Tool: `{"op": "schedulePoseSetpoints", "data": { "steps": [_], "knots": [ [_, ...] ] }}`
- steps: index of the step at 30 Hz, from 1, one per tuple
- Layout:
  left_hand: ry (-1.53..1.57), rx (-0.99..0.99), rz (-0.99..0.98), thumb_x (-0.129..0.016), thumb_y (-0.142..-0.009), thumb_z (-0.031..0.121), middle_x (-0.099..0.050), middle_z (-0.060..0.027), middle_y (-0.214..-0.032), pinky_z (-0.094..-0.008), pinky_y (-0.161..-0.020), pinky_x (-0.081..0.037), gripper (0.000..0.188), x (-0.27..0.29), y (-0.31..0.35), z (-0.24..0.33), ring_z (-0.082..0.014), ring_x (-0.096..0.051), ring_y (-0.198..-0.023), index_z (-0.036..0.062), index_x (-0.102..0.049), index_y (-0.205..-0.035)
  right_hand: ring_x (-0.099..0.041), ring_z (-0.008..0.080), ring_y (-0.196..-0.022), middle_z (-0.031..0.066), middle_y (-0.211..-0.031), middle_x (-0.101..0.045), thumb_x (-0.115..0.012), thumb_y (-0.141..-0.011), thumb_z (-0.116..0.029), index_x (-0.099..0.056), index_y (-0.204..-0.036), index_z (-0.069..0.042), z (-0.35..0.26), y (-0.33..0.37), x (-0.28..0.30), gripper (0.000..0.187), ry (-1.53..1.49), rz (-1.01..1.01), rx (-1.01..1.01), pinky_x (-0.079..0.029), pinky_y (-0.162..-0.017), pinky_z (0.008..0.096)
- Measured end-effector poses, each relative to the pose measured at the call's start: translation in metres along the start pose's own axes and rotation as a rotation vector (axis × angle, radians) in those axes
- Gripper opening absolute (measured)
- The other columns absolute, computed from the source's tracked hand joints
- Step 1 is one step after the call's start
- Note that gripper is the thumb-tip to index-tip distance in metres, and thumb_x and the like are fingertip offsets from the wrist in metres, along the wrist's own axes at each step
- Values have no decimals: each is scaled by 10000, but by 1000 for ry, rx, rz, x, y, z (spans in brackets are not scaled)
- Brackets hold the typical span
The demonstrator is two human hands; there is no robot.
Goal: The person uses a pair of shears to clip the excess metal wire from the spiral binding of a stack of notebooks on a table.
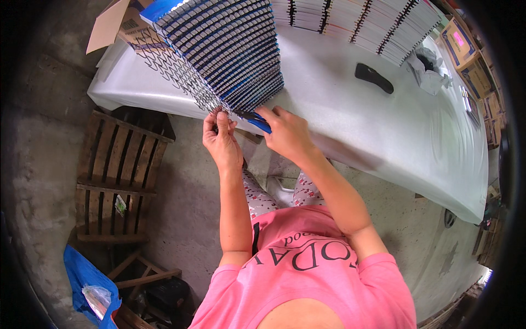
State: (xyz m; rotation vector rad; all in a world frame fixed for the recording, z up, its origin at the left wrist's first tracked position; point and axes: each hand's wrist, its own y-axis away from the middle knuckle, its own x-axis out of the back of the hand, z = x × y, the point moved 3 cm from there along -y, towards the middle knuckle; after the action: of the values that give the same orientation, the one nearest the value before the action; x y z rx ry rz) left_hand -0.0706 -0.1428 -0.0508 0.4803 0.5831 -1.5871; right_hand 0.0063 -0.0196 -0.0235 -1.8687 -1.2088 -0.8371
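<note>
A tall stack of spiral-bound notebooks (pixel 233 52) stands at the table's near left edge, its bound spines toward me. Loose ends of dark metal spiral wire (pixel 170 68) stick out from its left side. My left hand (pixel 223 145) is closed at the low corner of the stack, thumb and fingers pinched on a spiral wire. In my right hand (pixel 290 134) is a pair of blue-handled pliers (pixel 259 123). The jaws point left, close to the left fingertips and the lowest spines. Whether they bite on a wire is too small to tell.
More spiral-bound stacks (pixel 356 24) line the far side of the white-covered table (pixel 334 82). A black flat object (pixel 374 78) and a crumpled plastic bag (pixel 430 71) lie to the right. Cardboard boxes (pixel 466 52) stand far right. A wooden pallet (pixel 118 181) is on the left.
</note>
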Motion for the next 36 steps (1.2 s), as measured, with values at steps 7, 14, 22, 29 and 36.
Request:
{"op": "schedulePoseSetpoints", "data": {
  "steps": [7,14,22,29,36],
  "knots": [
    [-33,-11,-4,-603,-911,120,-626,-29,-922,-166,-618,-489,121,0,3,3,-48,-570,-744,22,-596,-982,-560,251,-959,64,-973,-564,-707,-688,-178,-594,-1106,-159,-6,1,25,433,99,321,175,-377,-850,444],
    [-32,-16,-14,-607,-909,123,-629,-31,-939,-165,-621,-490,130,0,4,4,-52,-577,-765,18,-597,-985,-571,264,-932,74,-935,-566,-709,-682,-175,-597,-1085,-143,-12,-7,18,420,91,240,153,-408,-799,446],
    [-42,-85,8,-600,-917,143,-603,-20,-919,-169,-619,-483,152,2,6,-1,-44,-552,-738,19,-574,-1001,-620,281,-813,90,-890,-591,-698,-671,-111,-589,-1074,-145,-5,-8,8,419,24,115,101,-474,-668,399],
    [98,-38,80,-543,-951,186,-592,-45,-970,-191,-695,-521,187,7,16,-1,-65,-567,-774,14,-560,-1023,-569,254,-941,69,-959,-575,-712,-663,-144,-581,-1108,-161,-6,-3,22,464,109,266,170,-382,-832,425],
    [384,213,26,-551,-927,155,-604,-71,-1048,-212,-776,-544,218,-7,9,18,-125,-607,-908,-3,-560,-1078,-549,252,-981,62,-982,-557,-700,-639,-113,-575,-1136,-173,-11,-5,25,516,97,323,172,-360,-871,418]
  ]
}}
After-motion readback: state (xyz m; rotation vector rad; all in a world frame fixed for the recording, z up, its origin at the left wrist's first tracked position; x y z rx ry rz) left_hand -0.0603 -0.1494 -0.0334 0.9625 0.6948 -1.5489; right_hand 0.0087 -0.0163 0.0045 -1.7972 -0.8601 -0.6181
